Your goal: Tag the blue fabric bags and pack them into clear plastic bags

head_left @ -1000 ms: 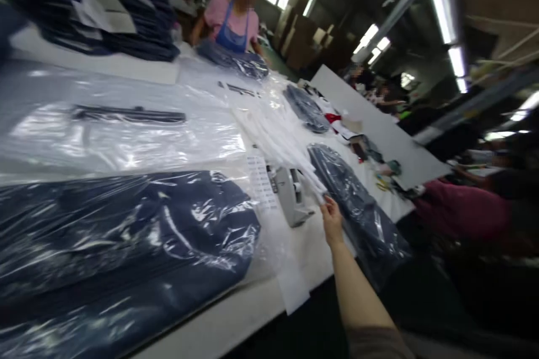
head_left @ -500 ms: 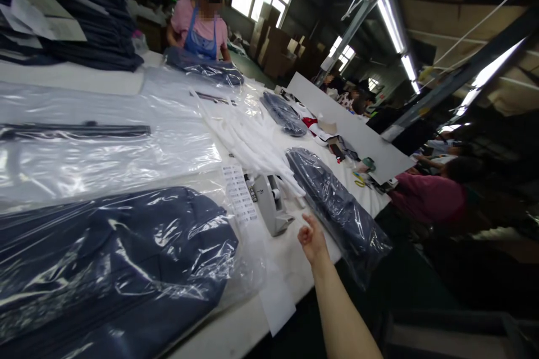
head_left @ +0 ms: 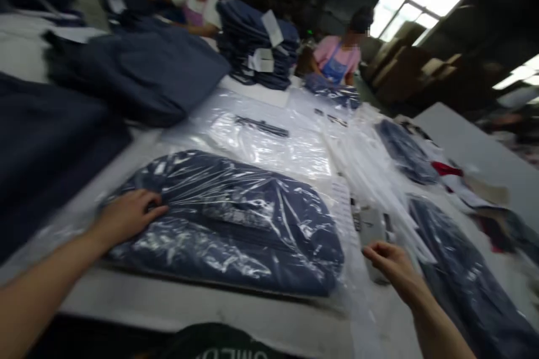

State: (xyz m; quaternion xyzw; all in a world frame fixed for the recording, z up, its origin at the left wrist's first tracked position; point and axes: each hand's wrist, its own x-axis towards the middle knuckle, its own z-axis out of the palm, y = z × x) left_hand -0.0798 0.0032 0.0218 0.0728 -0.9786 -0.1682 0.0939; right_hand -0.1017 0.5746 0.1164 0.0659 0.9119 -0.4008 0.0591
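Note:
A dark navy folded garment in a clear plastic bag (head_left: pixel 252 235) lies flat in front of me. My left hand (head_left: pixel 132 214) rests on its left end, thumb held apart from the curved fingers. Off the bag's right end, my right hand (head_left: pixel 389 263) is closed, thumb and forefinger pinched together; whatever is between them is too small and blurred to name. Just behind those fingertips stands a grey label dispenser (head_left: pixel 373 230), partly covered by the hand. A strip of printed labels (head_left: pixel 342 202) runs between the dispenser and the bag.
More bagged navy garments (head_left: pixel 471 280) lie to the right. Empty plastic bags (head_left: pixel 269 146) and white strips (head_left: pixel 374 162) spread behind. Unbagged navy garments (head_left: pixel 143 67) are heaped at left, with a tagged stack (head_left: pixel 256 39) farther back. Two people (head_left: pixel 337 64) work across the table.
The view has swung left, bringing my left hand into sight on the bagged garment. My right hand, beside the dispenser with its forefinger out before, is now pinched near the dispenser's front.

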